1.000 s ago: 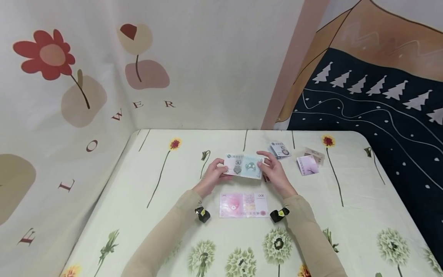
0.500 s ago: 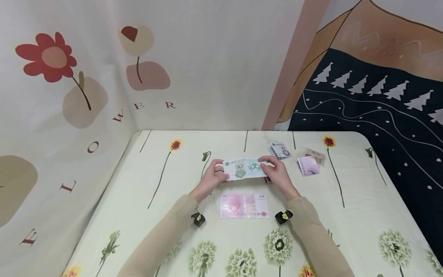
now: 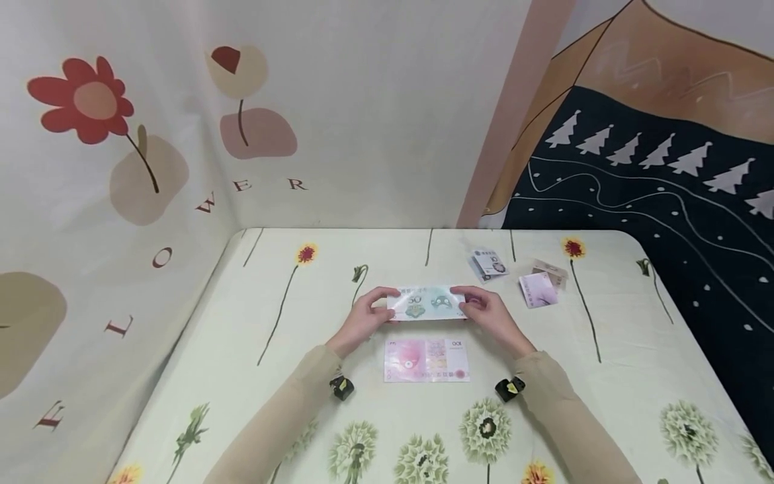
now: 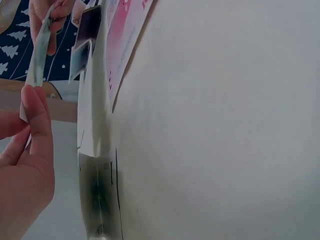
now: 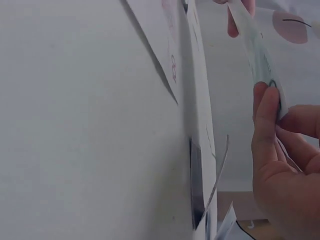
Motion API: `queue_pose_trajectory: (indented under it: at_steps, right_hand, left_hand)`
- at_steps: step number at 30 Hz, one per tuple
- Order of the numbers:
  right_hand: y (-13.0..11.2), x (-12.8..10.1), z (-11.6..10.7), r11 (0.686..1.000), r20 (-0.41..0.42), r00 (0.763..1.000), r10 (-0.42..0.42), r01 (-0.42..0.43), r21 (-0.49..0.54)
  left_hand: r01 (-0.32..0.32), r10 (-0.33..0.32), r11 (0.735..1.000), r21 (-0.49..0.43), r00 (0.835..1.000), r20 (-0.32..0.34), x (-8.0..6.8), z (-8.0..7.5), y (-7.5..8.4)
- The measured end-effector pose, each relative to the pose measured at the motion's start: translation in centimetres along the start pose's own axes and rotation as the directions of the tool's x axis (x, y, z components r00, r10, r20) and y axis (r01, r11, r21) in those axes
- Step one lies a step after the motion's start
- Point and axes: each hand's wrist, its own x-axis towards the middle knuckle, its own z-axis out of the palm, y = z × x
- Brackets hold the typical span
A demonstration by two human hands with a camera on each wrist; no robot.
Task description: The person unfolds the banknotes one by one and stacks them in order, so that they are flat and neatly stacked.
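Note:
A green 50 banknote (image 3: 426, 304) hangs stretched between my two hands just above the flowered table (image 3: 290, 349). My left hand (image 3: 370, 314) pinches its left end, thumb and fingers seen in the left wrist view (image 4: 31, 107) on the note (image 4: 37, 55). My right hand (image 3: 484, 310) pinches the right end; the right wrist view shows fingers (image 5: 267, 112) on the note (image 5: 257, 55). A pink 100 banknote (image 3: 426, 359) lies flat on the table right below the held note.
A small 10 note (image 3: 490, 263), a folded pink note (image 3: 537, 290) and a brownish note (image 3: 551, 271) lie at the back right. Fabric backdrops stand behind and to the left; a dark tree-patterned cloth hangs at the right table edge.
Both hands have brought the green note down and toward me, tilting it flatter, closer to the pink note. My wrists moved slightly apart.

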Motion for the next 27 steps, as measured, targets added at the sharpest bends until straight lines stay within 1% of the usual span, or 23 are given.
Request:
queue_pose_trajectory:
  at_steps: [2, 7, 10, 16, 19, 22, 27]
  right_hand:
    - [0.3, -0.1, 0.1, 1.0, 0.007, 1.0, -0.008, 0.008, 0.008]
    - [0.7, -0.2, 0.3, 0.999, -0.015, 1.0, -0.016, 0.017, 0.029]
    - [0.7, -0.2, 0.5, 1.0, -0.032, 0.999, -0.012, 0.013, 0.029]
    - [0.6, -0.3, 0.8, 0.999, -0.028, 0.999, -0.017, 0.018, 0.03]
    - [0.4, -0.5, 0.9, 0.999, -0.027, 0.999, -0.022, 0.023, 0.027]
    - [0.2, -0.6, 1.0, 1.0, -0.029, 1.0, -0.004, 0.004, 0.009]
    - [0.5, -0.6, 1.1, 1.0, -0.029, 0.999, 0.016, -0.016, 0.008]
  left_hand:
    - [0.003, -0.003, 1.0, 0.021, 1.0, -0.002, -0.1, -0.1, 0.1]
    - [-0.004, 0.005, 0.999, 0.052, 1.0, -0.02, -0.3, -0.1, 0.3]
    - [-0.012, 0.014, 0.998, 0.06, 0.999, -0.036, -0.2, -0.2, 0.2]
    - [-0.035, 0.038, 0.997, 0.066, 0.998, -0.059, -0.2, -0.1, -0.2]
    - [-0.037, 0.04, 0.998, 0.053, 0.997, -0.062, -0.2, -0.2, -0.3]
    - [-0.035, 0.037, 0.998, 0.048, 0.998, -0.05, -0.4, -0.2, -0.3]
    - [-0.023, 0.026, 0.996, 0.081, 0.999, -0.042, -0.7, -0.3, -0.5]
